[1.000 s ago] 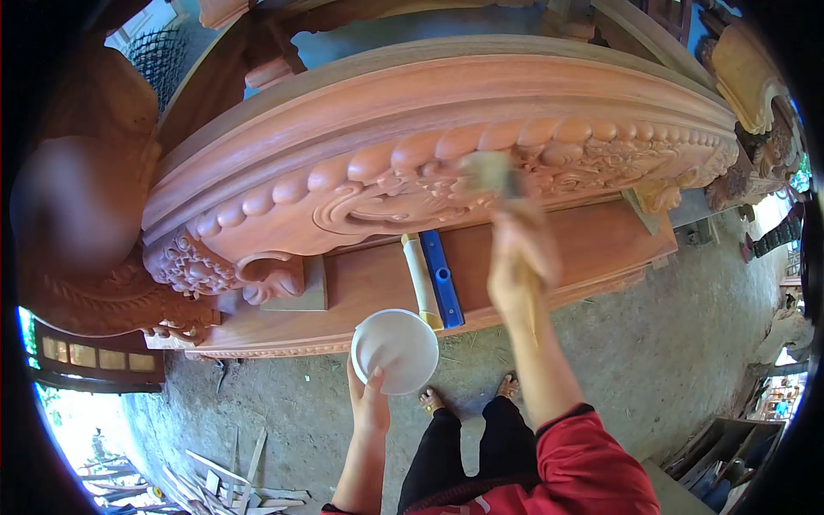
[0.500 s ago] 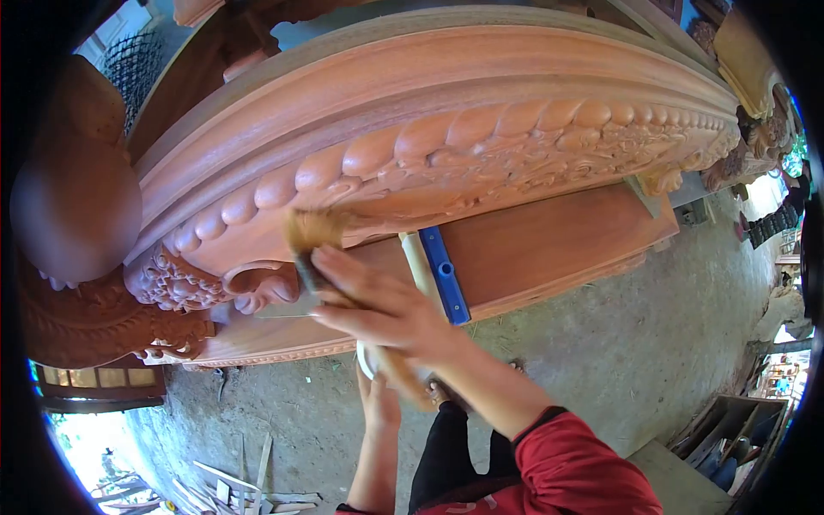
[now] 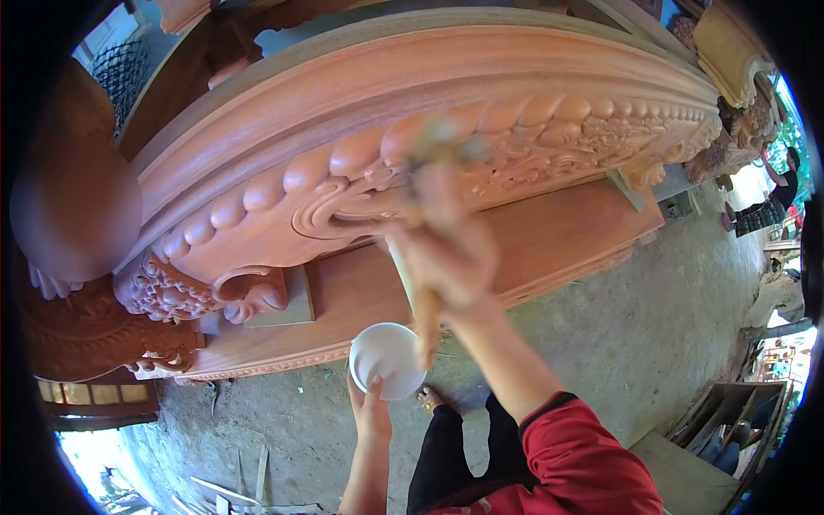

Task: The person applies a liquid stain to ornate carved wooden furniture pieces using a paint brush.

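A brush with a wooden handle is gripped in my right hand, its bristle end smeared by motion over the carved panel. That large reddish-brown wooden panel curves across the view, with a row of rounded bosses and scrollwork along it. Lower down, my left hand holds a white bowl by its side, thumb over the rim. The bowl is tilted so that its inside faces me. Below the panel runs a flat wooden board, partly covered by my right hand.
A rounded wooden knob rises close at the left. Wood strips lie on the concrete floor at lower left. A wooden box with things inside stands at lower right. Another person is at the far right.
My right hand has swept the brush up and to the right along the carving. The white bowl, mostly hidden before, now shows fully. The blue piece on the board is now covered from view.
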The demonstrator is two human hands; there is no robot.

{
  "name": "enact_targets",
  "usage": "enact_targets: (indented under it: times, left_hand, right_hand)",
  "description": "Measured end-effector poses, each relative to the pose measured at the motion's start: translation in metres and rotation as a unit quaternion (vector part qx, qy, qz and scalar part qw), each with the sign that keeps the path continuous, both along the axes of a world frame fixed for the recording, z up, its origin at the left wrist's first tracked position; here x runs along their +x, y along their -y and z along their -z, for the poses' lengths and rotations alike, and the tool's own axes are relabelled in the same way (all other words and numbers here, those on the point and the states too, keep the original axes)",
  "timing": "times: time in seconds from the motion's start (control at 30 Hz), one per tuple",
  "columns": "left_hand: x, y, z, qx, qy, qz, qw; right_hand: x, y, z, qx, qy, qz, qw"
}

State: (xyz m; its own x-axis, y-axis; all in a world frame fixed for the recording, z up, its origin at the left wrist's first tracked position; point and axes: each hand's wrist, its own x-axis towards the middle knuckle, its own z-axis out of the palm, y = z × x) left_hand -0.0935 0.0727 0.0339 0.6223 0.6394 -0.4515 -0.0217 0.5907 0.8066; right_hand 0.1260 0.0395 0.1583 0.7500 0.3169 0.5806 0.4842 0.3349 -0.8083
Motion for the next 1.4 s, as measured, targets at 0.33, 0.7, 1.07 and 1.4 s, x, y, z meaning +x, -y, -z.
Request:
enact_targets:
  times: [0.33, 0.7, 1.07, 1.4]
  left_hand:
    - [-0.003, -0.009, -0.012, -0.027, 0.03, -0.032, 0.999]
    - [-0.016, -0.005, 0.005, -0.021, -0.023, -0.029, 0.999]
    - [0.003, 0.001, 0.0, -0.016, 0.012, -0.011, 1.0]
    - [0.003, 0.005, 0.003, -0.061, -0.025, -0.009, 0.998]
  right_hand:
    - [0.027, 0.043, -0.004, -0.044, 0.27, 0.23, 0.934]
    - [0.027, 0.032, 0.017, -0.081, 0.158, 0.275, 0.945]
    - [-0.001, 0.048, 0.035, 0.121, -0.069, -0.09, 0.986]
    - [0.061, 0.099, 0.02, 0.014, 0.028, 0.357, 0.934]
